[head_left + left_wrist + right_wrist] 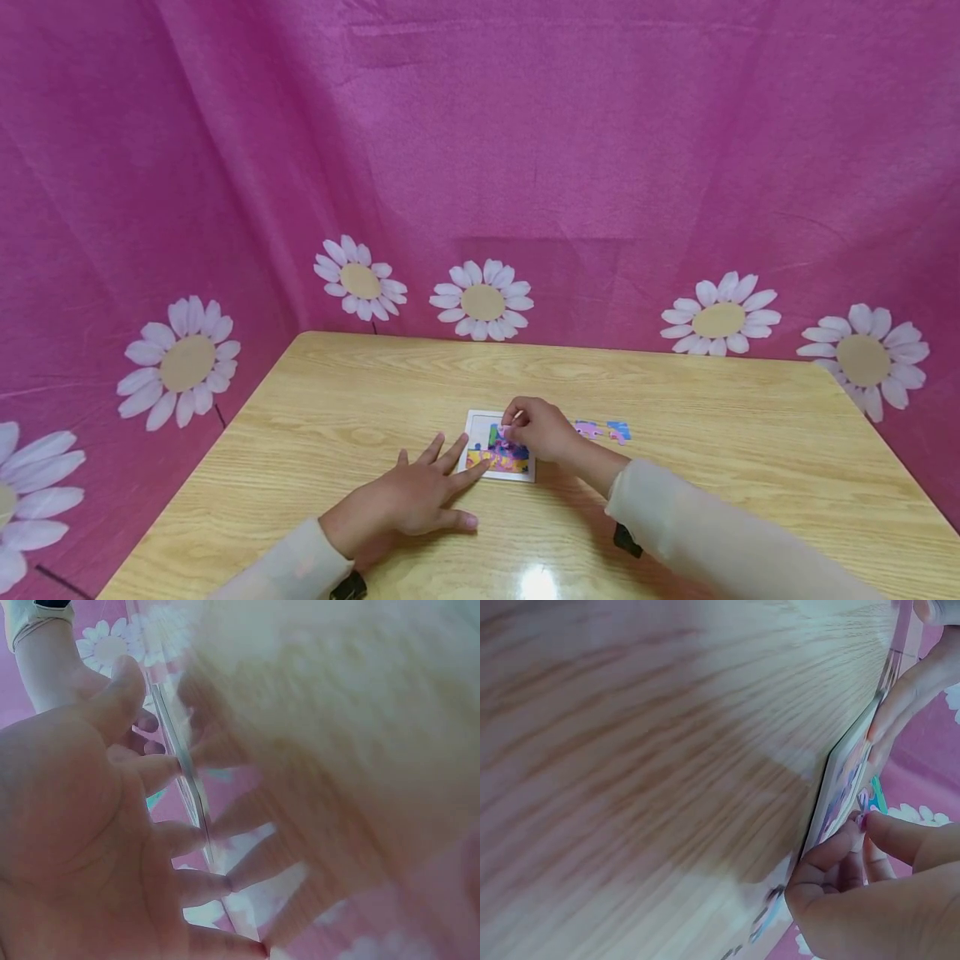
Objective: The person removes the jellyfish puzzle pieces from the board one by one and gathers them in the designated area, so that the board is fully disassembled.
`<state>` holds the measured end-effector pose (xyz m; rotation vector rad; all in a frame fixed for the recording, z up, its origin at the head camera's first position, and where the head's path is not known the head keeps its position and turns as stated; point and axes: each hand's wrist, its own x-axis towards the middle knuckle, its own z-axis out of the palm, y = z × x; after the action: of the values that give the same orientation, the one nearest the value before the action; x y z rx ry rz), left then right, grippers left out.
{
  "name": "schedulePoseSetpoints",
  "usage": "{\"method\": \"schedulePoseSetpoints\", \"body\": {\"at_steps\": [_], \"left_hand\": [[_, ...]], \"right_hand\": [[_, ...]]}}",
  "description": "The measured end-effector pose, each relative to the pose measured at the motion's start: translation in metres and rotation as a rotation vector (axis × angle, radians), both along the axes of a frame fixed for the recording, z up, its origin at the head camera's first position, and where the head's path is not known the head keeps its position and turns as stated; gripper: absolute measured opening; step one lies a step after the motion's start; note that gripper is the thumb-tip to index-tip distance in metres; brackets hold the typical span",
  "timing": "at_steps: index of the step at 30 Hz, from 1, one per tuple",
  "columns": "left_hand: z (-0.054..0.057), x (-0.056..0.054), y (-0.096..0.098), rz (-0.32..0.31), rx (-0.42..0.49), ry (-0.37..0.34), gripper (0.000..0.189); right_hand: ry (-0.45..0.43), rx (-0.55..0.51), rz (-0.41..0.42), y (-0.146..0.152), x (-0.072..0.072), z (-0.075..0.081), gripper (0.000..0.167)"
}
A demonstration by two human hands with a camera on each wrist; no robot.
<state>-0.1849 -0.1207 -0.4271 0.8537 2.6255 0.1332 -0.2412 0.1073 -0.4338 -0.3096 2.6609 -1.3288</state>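
Note:
A small puzzle tray with a white frame (513, 477) lies on the table, its lower part filled with colourful pieces. My right hand (542, 429) is over the tray's right side and pinches a puzzle piece (864, 798) between thumb and index finger. Pink and green show on that piece in the right wrist view, though the fingertips cover part of it. My left hand (420, 496) lies with spread fingers at the tray's left side, its fingertips touching the frame. In the left wrist view the left palm (67, 847) faces the camera.
Loose pink and blue puzzle pieces (587, 429) lie on the wooden table (360, 392) to the right of the tray, partly behind the right wrist. A pink curtain (585, 150) with white daisies surrounds the table's back and left side.

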Motion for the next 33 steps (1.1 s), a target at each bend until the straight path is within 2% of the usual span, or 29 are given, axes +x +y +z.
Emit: {"method": "schedulePoseSetpoints", "body": {"at_steps": [7,14,19,33], "left_hand": [[-0.001,0.001,-0.001,-0.005,0.001,0.009,0.081],[-0.001,0.0,0.0,-0.003,0.007,0.008,0.081],[-0.001,0.001,-0.001,-0.002,0.012,0.007,0.081],[0.001,0.002,-0.001,0.003,0.028,-0.009,0.081]], "right_hand": [[0.003,-0.017,-0.009,0.014,0.004,-0.002,0.009],[-0.053,-0.099,-0.016,0.028,0.009,-0.004,0.007],[-0.045,-0.094,0.004,0.039,0.015,-0.005,0.005],[-0.005,-0.066,-0.013,0.062,0.027,-0.009,0.006]]}}
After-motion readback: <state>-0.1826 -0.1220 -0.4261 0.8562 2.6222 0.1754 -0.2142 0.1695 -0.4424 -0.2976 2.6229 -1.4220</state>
